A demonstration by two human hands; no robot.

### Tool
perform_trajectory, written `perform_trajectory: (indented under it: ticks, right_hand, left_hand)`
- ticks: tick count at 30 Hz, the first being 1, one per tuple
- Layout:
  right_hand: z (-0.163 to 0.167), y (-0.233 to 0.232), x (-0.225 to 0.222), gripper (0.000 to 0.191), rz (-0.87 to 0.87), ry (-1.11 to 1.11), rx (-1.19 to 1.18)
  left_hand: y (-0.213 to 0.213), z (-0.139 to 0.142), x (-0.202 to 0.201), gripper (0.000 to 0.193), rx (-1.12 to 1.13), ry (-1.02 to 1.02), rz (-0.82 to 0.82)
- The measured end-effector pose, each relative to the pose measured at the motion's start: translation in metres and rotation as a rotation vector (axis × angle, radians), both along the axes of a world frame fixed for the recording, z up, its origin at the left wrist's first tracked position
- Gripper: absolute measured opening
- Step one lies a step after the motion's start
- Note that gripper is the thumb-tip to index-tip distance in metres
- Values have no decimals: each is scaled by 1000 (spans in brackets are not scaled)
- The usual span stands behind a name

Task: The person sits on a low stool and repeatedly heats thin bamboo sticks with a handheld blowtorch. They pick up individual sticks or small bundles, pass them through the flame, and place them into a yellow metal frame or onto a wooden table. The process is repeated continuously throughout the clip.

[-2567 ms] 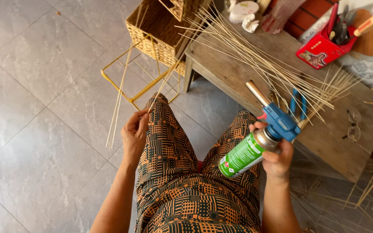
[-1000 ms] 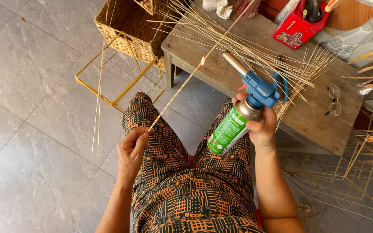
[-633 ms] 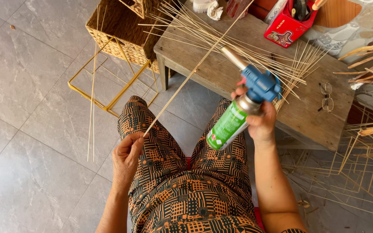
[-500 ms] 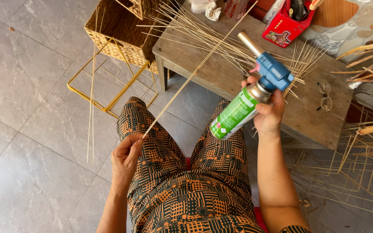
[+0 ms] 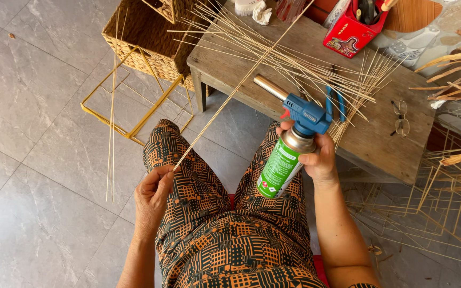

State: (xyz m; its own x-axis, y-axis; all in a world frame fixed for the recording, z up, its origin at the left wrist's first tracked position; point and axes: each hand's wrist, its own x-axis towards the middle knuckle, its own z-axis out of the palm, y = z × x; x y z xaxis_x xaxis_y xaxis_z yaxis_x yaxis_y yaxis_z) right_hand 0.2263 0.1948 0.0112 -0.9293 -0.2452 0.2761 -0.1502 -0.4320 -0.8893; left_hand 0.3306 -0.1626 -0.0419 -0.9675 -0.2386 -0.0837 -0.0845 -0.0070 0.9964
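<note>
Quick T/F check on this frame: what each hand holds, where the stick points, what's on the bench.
1. The right hand grips a green gas canister with a blue torch head. True.
2. The left hand pinches one end of a long thin pale stick. True.
3. That stick lies flat on the floor. False: it slants up over the wooden bench.
4. The wire-rimmed eyeglasses sit in the woven basket. False: they lie on the bench.
</note>
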Motion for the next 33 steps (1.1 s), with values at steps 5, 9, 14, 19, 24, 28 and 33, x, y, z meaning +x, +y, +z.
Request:
perform_trajectory:
  ticks: [5,9,14,19,24,28,33]
  right_hand:
    - [6,14,-22,81,-108,26,-35]
    - [17,28,-46,73,-242,99,-33]
    - [25,32,-55,75,-283,102,-44]
    - [16,19,-34,78,-166,74,-27]
    - [-3,0,-7,78,16,27,-22]
    - [-15,-11,15,74,96,-14,9]
    - [-19,-24,31,70,194,-42,104]
  left_hand:
    - [-1,1,2,19,-30,-11,5]
    - [0,3,5,18,-30,-26,15]
    - [-1,4,3,18,-11,-20,10]
    - [-1,1,-1,19,16,25,-9]
    - [0,2,-7,19,-19,5,15]
    - [1,4,-15,19,-14,4,29]
    - [7,6,-28,19,17,65,-5]
